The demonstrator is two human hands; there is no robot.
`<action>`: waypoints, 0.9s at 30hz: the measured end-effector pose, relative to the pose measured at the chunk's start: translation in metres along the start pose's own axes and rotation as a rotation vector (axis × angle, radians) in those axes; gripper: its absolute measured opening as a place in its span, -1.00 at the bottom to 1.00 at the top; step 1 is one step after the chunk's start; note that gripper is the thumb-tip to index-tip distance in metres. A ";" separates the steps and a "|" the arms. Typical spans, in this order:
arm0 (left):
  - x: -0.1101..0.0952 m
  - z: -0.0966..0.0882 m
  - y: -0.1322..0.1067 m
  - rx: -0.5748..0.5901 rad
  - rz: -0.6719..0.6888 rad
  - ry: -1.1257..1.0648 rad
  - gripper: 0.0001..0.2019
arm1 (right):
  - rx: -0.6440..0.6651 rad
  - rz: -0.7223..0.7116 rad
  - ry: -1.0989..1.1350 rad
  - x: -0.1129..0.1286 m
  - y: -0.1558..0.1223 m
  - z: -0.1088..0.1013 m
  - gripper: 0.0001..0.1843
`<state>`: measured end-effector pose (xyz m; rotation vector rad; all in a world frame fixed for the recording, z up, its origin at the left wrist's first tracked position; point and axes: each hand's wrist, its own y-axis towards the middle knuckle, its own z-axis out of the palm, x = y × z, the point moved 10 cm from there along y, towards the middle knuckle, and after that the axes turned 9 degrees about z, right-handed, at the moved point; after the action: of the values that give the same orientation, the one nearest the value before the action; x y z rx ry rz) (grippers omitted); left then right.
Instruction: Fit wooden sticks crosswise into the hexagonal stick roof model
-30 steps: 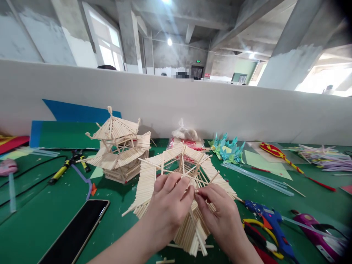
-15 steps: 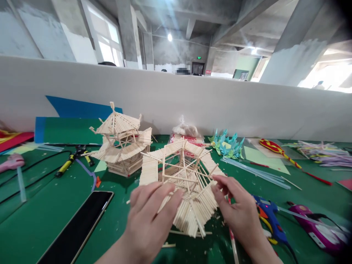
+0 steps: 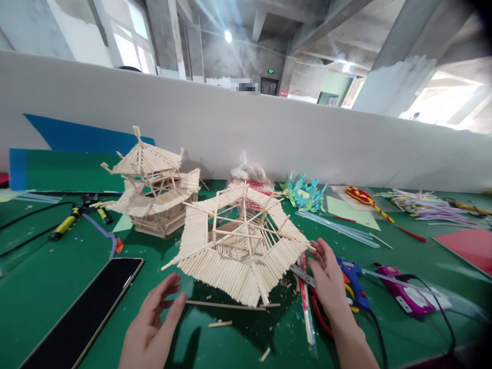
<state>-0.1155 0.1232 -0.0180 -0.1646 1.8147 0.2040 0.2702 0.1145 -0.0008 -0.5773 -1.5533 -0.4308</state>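
Observation:
A six-sided roof frame of thin wooden sticks (image 3: 238,246) stands on the green table (image 3: 46,287), in the middle. My left hand (image 3: 151,325) hovers low at its front left, fingers apart and empty. My right hand (image 3: 328,279) is open beside the roof's right edge, close to it but apart. A finished stick pagoda (image 3: 151,189) stands behind to the left. Loose sticks (image 3: 225,306) lie under the roof's front edge.
A black phone (image 3: 82,312) lies front left. A blue glue gun (image 3: 355,284), scissors and a purple tool (image 3: 403,294) lie right of my right hand. Yellow-handled pliers (image 3: 67,223), paper cranes (image 3: 303,192), a plastic bag and coloured paper lie further back before a white partition.
Both hands have let go of the stick roof and drawn back to either side of it. The roof now stands alone. The view has shifted a little to the right.

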 end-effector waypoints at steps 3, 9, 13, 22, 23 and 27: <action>0.001 0.009 0.001 -0.024 -0.073 -0.197 -0.48 | 0.035 0.098 0.142 -0.012 0.007 0.006 -0.34; 0.005 0.029 -0.002 -0.052 -0.129 -0.435 -0.43 | 0.196 0.232 0.378 -0.010 0.006 0.031 -0.31; -0.012 0.046 -0.003 0.039 -0.092 -0.482 -0.46 | 0.247 0.262 0.475 -0.004 -0.001 0.041 -0.33; -0.015 0.058 -0.007 0.048 -0.181 -0.612 -0.42 | 0.253 0.280 0.550 -0.005 -0.004 0.046 -0.29; -0.015 0.058 -0.006 0.046 -0.182 -0.625 -0.42 | 0.252 0.284 0.549 -0.006 -0.004 0.046 -0.30; -0.014 0.053 0.000 0.016 -0.140 -0.624 -0.44 | 0.265 0.296 0.549 -0.007 -0.008 0.048 -0.30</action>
<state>-0.0624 0.1356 -0.0175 -0.1905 1.1793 0.1225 0.2266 0.1360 -0.0109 -0.4264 -0.9588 -0.1334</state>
